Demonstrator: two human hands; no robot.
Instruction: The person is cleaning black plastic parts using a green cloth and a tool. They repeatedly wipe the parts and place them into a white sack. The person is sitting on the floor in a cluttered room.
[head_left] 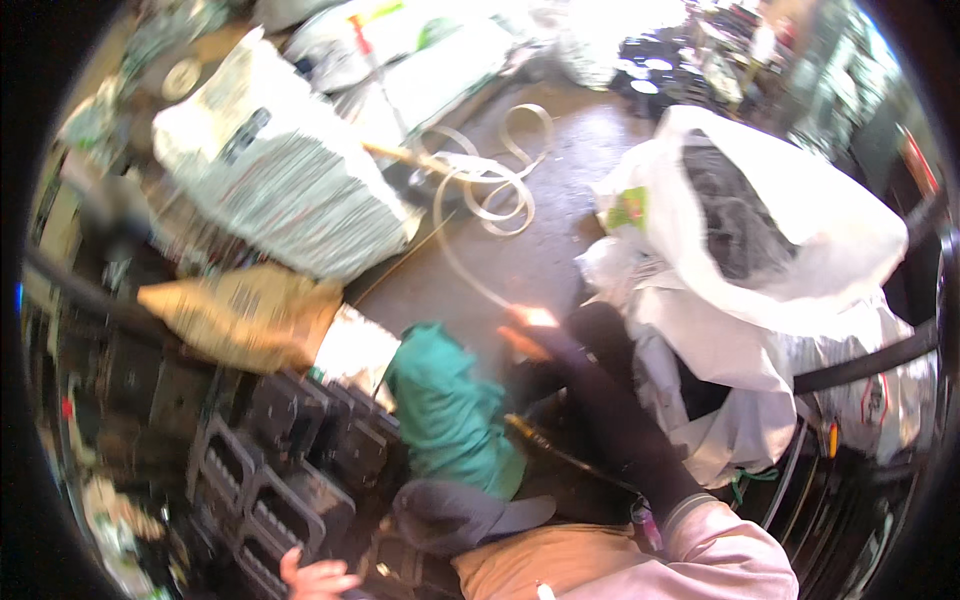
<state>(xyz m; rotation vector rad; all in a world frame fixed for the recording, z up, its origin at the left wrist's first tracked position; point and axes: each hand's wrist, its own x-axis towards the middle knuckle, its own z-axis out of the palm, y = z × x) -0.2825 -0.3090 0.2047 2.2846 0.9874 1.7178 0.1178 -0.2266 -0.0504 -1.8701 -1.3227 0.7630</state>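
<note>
Looking down, head view: a cluttered work floor, motion-blurred throughout, with sacks and parts heaped around a strip of bare concrete (520,265).
Right hand: the right hand (528,335) is in a dark glove at the end of a pink sleeve and reaches forward to the scene's middle. Its fingertips look closed on the near end of a pale hose (470,200), though blur keeps the grip uncertain.
Hose: it loops away across the floor toward the far sacks, slack, likely because only one end is lifted.
Left hand: the left hand (315,578) shows bare at the near edge with fingers loosely spread, holding nothing I can make out, just beside black ribbed parts (270,470).
Near middle: a teal cloth (450,415) lies bunched beside the gloved arm.
Left: a striped woven sack (280,175), with a tan sack (240,310) below it.
Right: a big white bag (790,240) stands open, showing dark contents.
</note>
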